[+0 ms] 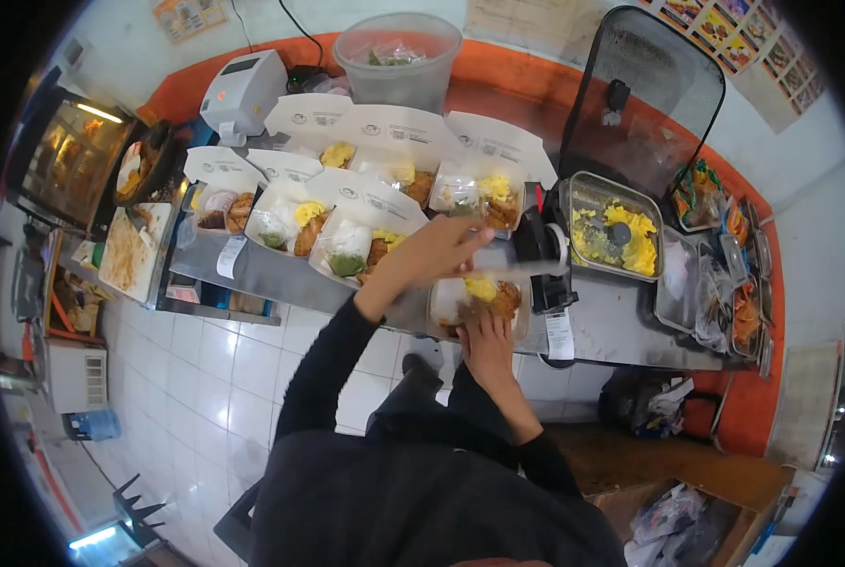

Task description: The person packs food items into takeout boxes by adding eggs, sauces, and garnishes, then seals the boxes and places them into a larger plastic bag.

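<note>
My left hand (pixel 440 248) is above the counter, its fingers at one end of a blurred, translucent tape strip (pixel 518 270). The strip stretches to a black tape dispenser (pixel 535 248) on the right. Below it sits an open paper food box (pixel 523 312) holding a wrapped white portion (pixel 448 301), yellow scrambled egg (pixel 480 288) and fried chicken (pixel 507 300). My right hand (pixel 489 344) grips the front of this box, fingertips over its edge. Several similar boxes with lids raised, such as one paper box (pixel 369 202), stand to the left and behind.
A metal tray of yellow egg (pixel 631 237) is right of the dispenser, its mesh cover (pixel 642 92) raised behind. Further right are packets and trays. A label printer (pixel 245 92) and plastic tub (pixel 397 64) stand at the back; a cutting board (pixel 135 248) is left.
</note>
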`<state>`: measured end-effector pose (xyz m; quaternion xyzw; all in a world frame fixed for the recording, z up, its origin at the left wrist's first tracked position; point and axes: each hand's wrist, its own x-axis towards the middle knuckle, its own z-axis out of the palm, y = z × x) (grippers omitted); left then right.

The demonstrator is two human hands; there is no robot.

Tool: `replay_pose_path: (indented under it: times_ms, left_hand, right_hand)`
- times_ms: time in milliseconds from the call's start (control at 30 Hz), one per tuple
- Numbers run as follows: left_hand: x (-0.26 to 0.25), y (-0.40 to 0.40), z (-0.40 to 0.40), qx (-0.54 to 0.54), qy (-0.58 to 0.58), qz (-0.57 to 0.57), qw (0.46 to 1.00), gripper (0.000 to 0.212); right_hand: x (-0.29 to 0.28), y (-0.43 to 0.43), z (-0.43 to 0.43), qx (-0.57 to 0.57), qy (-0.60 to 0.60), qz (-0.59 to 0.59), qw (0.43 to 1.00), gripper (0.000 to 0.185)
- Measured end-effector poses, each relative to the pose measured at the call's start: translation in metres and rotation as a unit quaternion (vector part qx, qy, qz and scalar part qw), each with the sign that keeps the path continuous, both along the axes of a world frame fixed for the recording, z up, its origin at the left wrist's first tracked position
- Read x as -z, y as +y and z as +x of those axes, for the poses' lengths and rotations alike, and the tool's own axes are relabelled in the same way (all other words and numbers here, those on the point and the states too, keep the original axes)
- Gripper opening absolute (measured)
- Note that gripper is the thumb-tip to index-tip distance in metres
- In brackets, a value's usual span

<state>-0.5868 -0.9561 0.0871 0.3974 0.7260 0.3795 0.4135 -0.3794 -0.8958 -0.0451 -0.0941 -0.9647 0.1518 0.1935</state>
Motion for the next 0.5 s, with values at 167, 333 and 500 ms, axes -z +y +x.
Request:
replay_pose_path:
  times_ms: [167,333,500]
  left_hand:
    - [0.120,0.028,-0.003,0.114,0.102,-0.030,0.988,0.046]
    - [0.138,-0.008,0.082,-0.008,0.370,0.064,0.927,0.055]
    - [0.142,-0.025,0.113,-0.102,0.493,0.052,0.862,0.066]
  right_hand:
    - [-0.011,-0.007,0.003,0.103,-0.032,0.014,0.994,0.034]
    - [0.019,0.015,0.061,0.229,0.124,-0.171,0.950,0.035]
    - [-0.018,0.022,0.016,0.212,0.004,-0.078,0.974,0.049]
